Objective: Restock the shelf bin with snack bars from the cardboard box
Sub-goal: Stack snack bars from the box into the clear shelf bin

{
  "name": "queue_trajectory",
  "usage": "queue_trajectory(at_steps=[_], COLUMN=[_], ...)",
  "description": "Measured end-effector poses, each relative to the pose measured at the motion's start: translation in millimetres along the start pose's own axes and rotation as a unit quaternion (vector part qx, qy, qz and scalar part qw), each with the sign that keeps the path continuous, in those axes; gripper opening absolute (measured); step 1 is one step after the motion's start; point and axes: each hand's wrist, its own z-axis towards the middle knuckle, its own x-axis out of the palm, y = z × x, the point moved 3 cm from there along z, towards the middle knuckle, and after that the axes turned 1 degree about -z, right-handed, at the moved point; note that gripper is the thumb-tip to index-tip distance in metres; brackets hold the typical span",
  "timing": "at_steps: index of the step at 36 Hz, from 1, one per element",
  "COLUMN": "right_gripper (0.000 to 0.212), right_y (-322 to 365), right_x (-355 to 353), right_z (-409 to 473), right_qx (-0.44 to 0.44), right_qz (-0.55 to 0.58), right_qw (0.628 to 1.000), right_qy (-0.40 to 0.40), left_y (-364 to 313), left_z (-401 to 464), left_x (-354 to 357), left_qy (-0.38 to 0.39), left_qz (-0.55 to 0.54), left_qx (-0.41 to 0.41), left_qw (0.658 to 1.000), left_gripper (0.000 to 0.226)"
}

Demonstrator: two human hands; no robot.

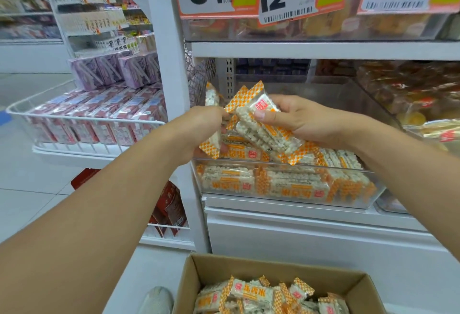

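Head view: both hands hover over the clear shelf bin [286,184]. Right hand [296,120] grips a stack of snack bars [263,127]; left hand [199,134] pinches another bar's [214,139] wrapper. Below, the cardboard box [194,281] holds more bars.

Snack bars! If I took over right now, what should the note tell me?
Left hand: its grip pinches one snack bar over the bin's left end.
Right hand: holds a stack of bars above the clear shelf bin.
Done: the bin already holds a layer of bars.
Left: set these bars in, then fetch more from the cardboard box on the floor below, which still holds many.
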Motion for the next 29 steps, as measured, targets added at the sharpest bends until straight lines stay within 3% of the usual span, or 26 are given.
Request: queue_trajectory(at_steps=[4, 8, 14, 17, 21, 25, 29], right_gripper=[0.032, 0.024, 0.043, 0.036, 0.025, 0.048, 0.053], right_y=[4, 4, 4, 13, 25, 26, 28], right_x=[-1, -1, 14, 20, 34, 47, 47], right_z=[2, -1, 1, 4, 10, 20, 18], right_qx=[-0.027, -0.022, -0.032, -0.039, -0.044, -0.073, -0.089], right_qz=[-0.048, -0.074, -0.155, -0.257, -0.416, -0.492, -0.502], right_qw=[0.998, 0.995, 0.986, 0.963, 0.905, 0.864, 0.858], right_qy=[0.007, 0.061, 0.051, 0.069, 0.082, 0.078, 0.057], left_y=[0, 0, 1, 2, 3, 3, 3], left_z=[-3, -10, -9, -8, -12, -14, -15], left_x=[1, -3, -3, -2, -4, -5, -6], left_qy=[-0.026, -0.023, -0.026, -0.010, 0.006, -0.005, -0.039], left_qz=[0.004, -0.059, -0.086, -0.054, -0.025, -0.015, 0.039], left_qx=[0.002, -0.015, -0.022, -0.013, -0.019, -0.016, 0.008], left_qw=[1.000, 0.998, 0.996, 0.998, 0.999, 1.000, 0.998], left_gripper=[0.030, 0.041, 0.028, 0.033, 0.035, 0.031, 0.033])
